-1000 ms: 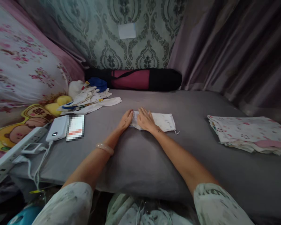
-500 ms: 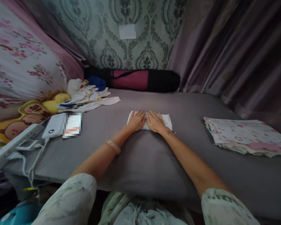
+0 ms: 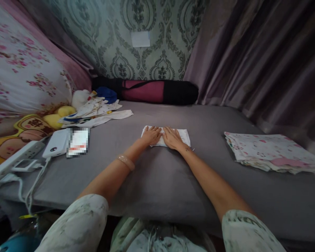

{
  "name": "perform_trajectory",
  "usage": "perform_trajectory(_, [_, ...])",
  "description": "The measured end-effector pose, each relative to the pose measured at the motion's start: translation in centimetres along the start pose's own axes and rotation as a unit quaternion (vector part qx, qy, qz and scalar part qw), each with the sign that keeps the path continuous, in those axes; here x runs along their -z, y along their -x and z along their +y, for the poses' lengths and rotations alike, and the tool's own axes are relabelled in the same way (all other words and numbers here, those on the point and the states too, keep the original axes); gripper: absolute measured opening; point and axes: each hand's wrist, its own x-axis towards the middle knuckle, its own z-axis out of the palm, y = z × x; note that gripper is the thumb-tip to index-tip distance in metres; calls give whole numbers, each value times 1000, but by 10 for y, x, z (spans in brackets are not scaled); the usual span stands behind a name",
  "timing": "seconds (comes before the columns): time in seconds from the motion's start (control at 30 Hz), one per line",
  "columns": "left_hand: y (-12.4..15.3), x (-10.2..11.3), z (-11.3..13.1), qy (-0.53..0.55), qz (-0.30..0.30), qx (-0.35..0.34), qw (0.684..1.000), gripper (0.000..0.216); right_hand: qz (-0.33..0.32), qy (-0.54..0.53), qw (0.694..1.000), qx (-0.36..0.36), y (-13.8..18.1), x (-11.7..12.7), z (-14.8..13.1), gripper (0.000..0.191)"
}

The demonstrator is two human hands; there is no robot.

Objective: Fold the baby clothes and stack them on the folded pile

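Note:
A small folded white cloth point(image 3: 183, 135) lies flat on the grey bed sheet point(image 3: 157, 182) in front of me. My left hand point(image 3: 152, 135) rests palm down on its left part, fingers spread. On its middle and right part lies my right hand point(image 3: 172, 138), also flat with the fingers stretched forward. Both hands press on the cloth without gripping it and cover much of its surface. A pale bangle point(image 3: 126, 162) is around my left forearm.
At right lies a stack of folded patterned cloths point(image 3: 273, 148). Crumpled clothes point(image 3: 94, 110) lie far left, near a white power bank point(image 3: 56, 143) and a power strip point(image 3: 18, 162) with cables. A long black and maroon bag point(image 3: 144, 91) lies along the wall.
My left hand has shifted slightly left on the cloth, its fingers now a little apart from the right hand. The whole view has tilted slightly. The cloth stays flat.

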Motion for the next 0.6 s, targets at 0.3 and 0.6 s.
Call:
perform_trajectory(0.3, [3, -13, 0, 2, 45, -20, 999, 54, 21, 23, 997, -71, 9, 0, 8, 55])
perform_trajectory(0.6, [1, -11, 0, 19, 13, -12, 1000, 53, 0, 2, 997, -76, 9, 1, 8, 56])
